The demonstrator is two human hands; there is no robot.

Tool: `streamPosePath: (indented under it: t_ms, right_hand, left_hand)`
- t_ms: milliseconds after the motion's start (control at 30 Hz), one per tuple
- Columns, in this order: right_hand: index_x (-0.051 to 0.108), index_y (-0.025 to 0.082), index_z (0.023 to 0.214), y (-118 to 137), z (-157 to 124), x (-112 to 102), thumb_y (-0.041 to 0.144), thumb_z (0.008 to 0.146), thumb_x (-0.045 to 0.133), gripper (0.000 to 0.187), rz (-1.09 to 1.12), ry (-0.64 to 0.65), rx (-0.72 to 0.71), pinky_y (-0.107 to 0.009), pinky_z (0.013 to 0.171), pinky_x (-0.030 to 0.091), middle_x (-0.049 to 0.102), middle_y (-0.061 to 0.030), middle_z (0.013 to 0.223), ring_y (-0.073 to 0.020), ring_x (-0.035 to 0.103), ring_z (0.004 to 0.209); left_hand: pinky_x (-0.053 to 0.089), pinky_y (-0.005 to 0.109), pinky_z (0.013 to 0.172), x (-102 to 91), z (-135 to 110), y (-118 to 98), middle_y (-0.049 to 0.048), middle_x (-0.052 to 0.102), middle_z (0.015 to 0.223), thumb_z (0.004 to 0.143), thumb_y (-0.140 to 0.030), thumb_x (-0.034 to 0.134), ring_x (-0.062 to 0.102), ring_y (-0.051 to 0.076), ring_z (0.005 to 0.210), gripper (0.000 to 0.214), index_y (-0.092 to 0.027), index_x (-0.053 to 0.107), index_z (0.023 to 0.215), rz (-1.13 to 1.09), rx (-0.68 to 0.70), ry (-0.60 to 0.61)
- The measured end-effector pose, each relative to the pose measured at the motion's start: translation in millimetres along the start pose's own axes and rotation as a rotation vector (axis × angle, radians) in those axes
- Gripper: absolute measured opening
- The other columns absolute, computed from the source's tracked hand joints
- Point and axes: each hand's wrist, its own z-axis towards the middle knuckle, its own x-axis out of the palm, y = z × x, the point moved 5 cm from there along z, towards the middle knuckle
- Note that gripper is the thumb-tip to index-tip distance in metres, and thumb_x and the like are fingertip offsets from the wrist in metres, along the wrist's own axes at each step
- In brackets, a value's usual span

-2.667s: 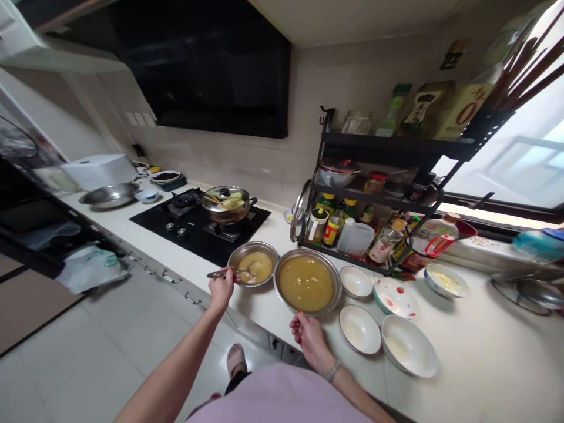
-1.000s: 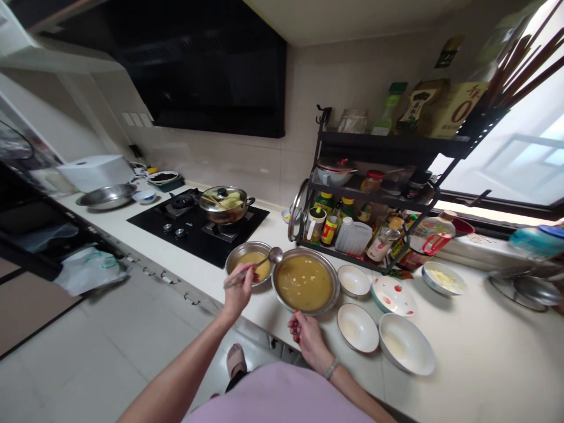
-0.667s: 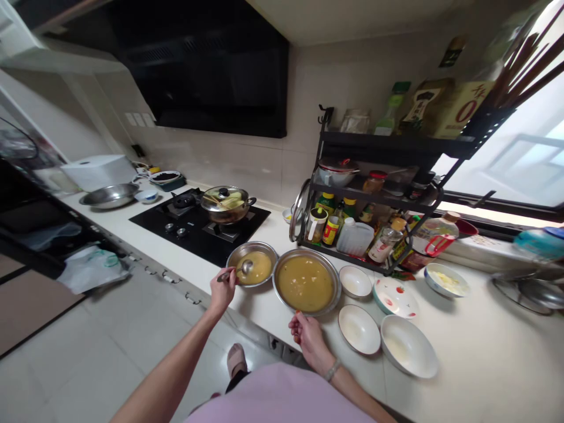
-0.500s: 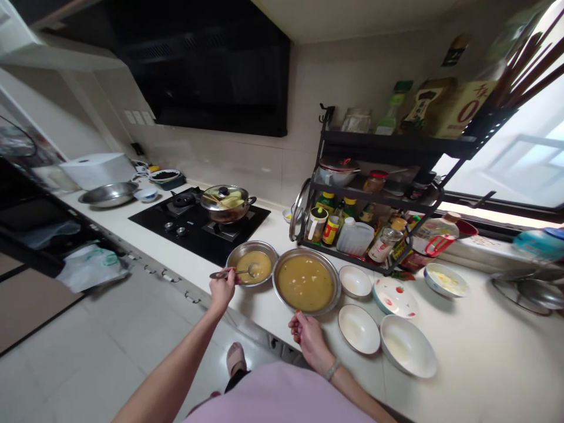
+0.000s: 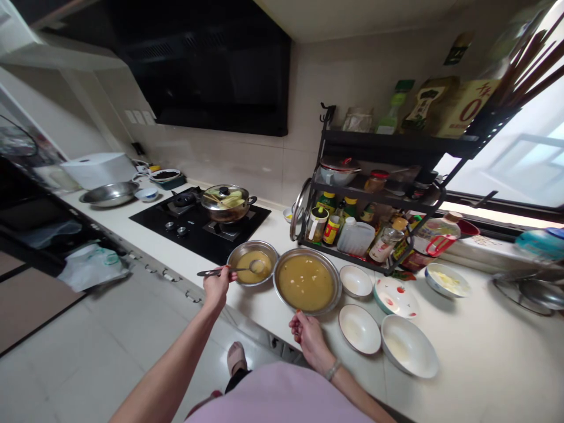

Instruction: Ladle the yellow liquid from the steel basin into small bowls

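The left hand hides part of the spoon. Whether the right hand touches the large bowl is unclear. Sticks on the right are cut off by the edge; clutter on the left is blurred.

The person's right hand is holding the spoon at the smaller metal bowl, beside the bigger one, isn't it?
Not quite: the left hand holds the spoon at the smaller metal bowl, beside the bigger one, as the head view shows.

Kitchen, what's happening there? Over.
Left hand: gripping grey metal ladle, cup inside smaller round steel basin. Right hand: by larger round steel basin, contact unclear. Brown-rimmed white round bowl nearby.
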Motion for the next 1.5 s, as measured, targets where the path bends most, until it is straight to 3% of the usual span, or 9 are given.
streamPosePath:
  t_ms: [300, 567, 700, 867, 967, 1067, 1233, 1367, 1500]
  right_hand:
    - [0.056, 0.016, 0.06, -1.0, 1.2, 0.5, 0.052, 0.057, 0.074, 0.04, -0.001, -0.008, 0.003, -0.02, 0.043, 0.027, 0.058, -0.0014, 0.055, -0.0079, 0.045, 0.046]
    - [0.055, 0.017, 0.059, 0.4, 0.7, 0.7, 0.052, 0.06, 0.074, 0.04, 0.003, 0.0, 0.01, -0.02, 0.043, 0.026, 0.058, -0.0012, 0.055, -0.0083, 0.046, 0.046]
    - [0.054, 0.017, 0.059, -0.3, 1.5, 0.2, 0.052, 0.06, 0.073, 0.04, 0.005, -0.009, -0.003, -0.02, 0.043, 0.026, 0.058, -0.0011, 0.055, -0.0083, 0.045, 0.045]
    - [0.055, 0.018, 0.06, -2.5, 2.6, -0.7, 0.051, 0.061, 0.072, 0.038, 0.006, -0.025, 0.01, -0.021, 0.043, 0.026, 0.057, -0.0004, 0.054, -0.0091, 0.046, 0.045]
    - [0.055, 0.019, 0.06, -2.1, 2.2, -0.8, 0.051, 0.063, 0.072, 0.037, 0.004, -0.027, 0.012, -0.022, 0.043, 0.026, 0.056, 0.0002, 0.054, -0.0096, 0.046, 0.045]
    - [0.054, 0.018, 0.059, -0.7, 1.1, -0.1, 0.05, 0.063, 0.073, 0.037, 0.009, -0.018, 0.012, -0.021, 0.042, 0.026, 0.057, -0.0001, 0.054, -0.0093, 0.046, 0.045]
    - [0.055, 0.017, 0.059, 1.1, -0.8, 1.4, 0.05, 0.062, 0.074, 0.038, 0.018, -0.001, 0.01, -0.02, 0.043, 0.026, 0.058, -0.0012, 0.055, -0.0082, 0.046, 0.046]
    - [0.056, 0.016, 0.06, 1.3, -1.0, 1.4, 0.05, 0.062, 0.075, 0.038, 0.016, 0.005, 0.009, -0.019, 0.043, 0.027, 0.058, -0.0013, 0.056, -0.008, 0.046, 0.047]
    - [0.056, 0.016, 0.06, 1.3, -0.7, 1.1, 0.051, 0.061, 0.075, 0.04, 0.01, 0.007, 0.003, -0.02, 0.043, 0.027, 0.058, -0.0016, 0.056, -0.008, 0.046, 0.047]
  left_hand:
    - [0.059, 0.038, 0.062, 10.1, -15.3, -22.1, 0.0043, 0.067, 0.055, 0.072, -0.028, 0.061, 0.067, 0.02, 0.05, 0.019, -0.011, 0.062, 0.079, -0.027, 0.05, 0.091]
    - [0.059, 0.037, 0.056, 42.0, -48.0, -25.3, 0.0046, 0.068, 0.055, 0.079, -0.033, 0.059, 0.068, 0.022, 0.053, 0.02, -0.014, 0.062, 0.084, 0.008, 0.133, 0.267]
    - [0.057, 0.032, 0.053, 55.9, -68.1, -24.7, 0.0051, 0.069, 0.061, 0.085, -0.036, 0.055, 0.068, 0.02, 0.053, 0.023, -0.016, 0.065, 0.089, 0.143, 0.346, 0.393]
    - [0.053, 0.026, 0.06, 63.7, -102.3, -38.7, 0.0032, 0.066, 0.069, 0.089, -0.027, 0.051, 0.064, 0.013, 0.059, 0.018, -0.019, 0.067, 0.093, 0.335, 0.87, 0.563]
    - [0.052, 0.025, 0.064, 62.6, -112.2, -42.0, 0.0044, 0.066, 0.076, 0.09, -0.024, 0.051, 0.064, 0.013, 0.066, 0.018, -0.019, 0.067, 0.095, 0.361, 1.005, 0.623]
    - [0.054, 0.026, 0.065, 56.1, -98.4, -41.3, 0.0054, 0.068, 0.077, 0.089, -0.026, 0.051, 0.066, 0.014, 0.067, 0.019, -0.019, 0.066, 0.097, 0.327, 0.905, 0.566]
    - [0.056, 0.031, 0.059, 29.1, -39.3, -27.1, 0.0045, 0.07, 0.065, 0.088, -0.037, 0.048, 0.068, 0.019, 0.057, 0.028, -0.017, 0.064, 0.097, 0.264, 0.493, 0.261]
    - [0.054, 0.031, 0.061, 6.9, -6.6, -17.4, 0.0053, 0.069, 0.061, 0.083, -0.035, 0.05, 0.07, 0.022, 0.061, 0.025, -0.017, 0.066, 0.088, 0.485, 0.548, 0.085]
    - [0.053, 0.031, 0.064, 0.1, 4.2, -4.5, 0.0068, 0.071, 0.068, 0.08, -0.036, 0.05, 0.07, 0.022, 0.064, 0.024, -0.018, 0.066, 0.083, 0.61, 0.615, 0.109]
